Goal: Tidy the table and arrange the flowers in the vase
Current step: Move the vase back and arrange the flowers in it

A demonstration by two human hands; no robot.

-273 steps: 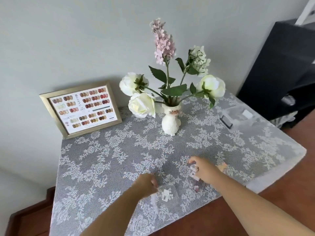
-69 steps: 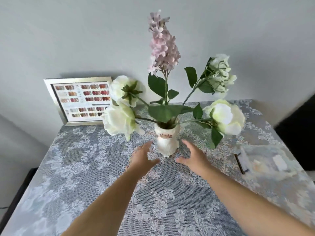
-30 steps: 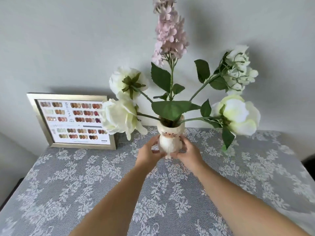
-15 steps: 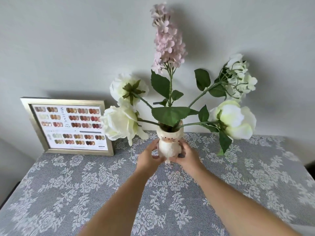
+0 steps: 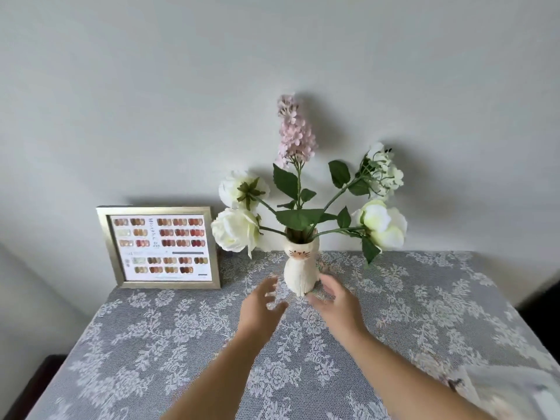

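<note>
Beside the cat vase point(image 5: 300, 268) our left hand point(image 5: 263, 304) and right hand point(image 5: 336, 301) hover, grips spread; a brush could topple its top-heavy flowers point(image 5: 295, 137).

Left hand point(image 5: 260, 307) and right hand point(image 5: 337, 304) motion-blurred, fingertips smeared; contact with vase point(image 5: 300, 269) not readable. Vase foot partly hidden behind right fingers. Both forearms cut by near edge. Framed chart point(image 5: 160, 247) print too small to read. Pale packet point(image 5: 512, 395) at near right blurred, cut by corner. Tablecloth point(image 5: 151, 344) runs off near edge.
</note>
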